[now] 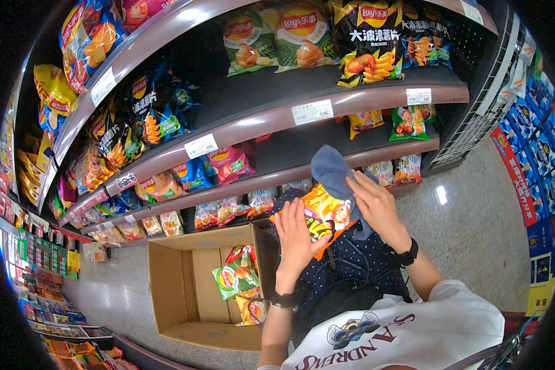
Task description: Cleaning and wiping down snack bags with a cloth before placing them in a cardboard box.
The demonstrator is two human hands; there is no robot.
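An orange and yellow snack bag (326, 208) rests on my lap, over dark polka-dot fabric. Spread across its left part, my left hand (296, 231) presses the bag with the palm down. My right hand (374, 201) grips a blue-grey cloth (330, 171) that lies over the bag's upper right corner. Part of the cloth sticks out past my fingers toward the shelf, and more of it hangs below that hand. Both hands partly cover the bag's printed front.
An open cardboard box (203, 286) stands on the floor at left, with several chip bags (240, 273) along its right side. Ahead, tiered shelves (259, 129) hold Lay's bags (370, 44). A wire side panel (476, 106) closes their right end. Blue cartons (541, 138) are stacked at far right.
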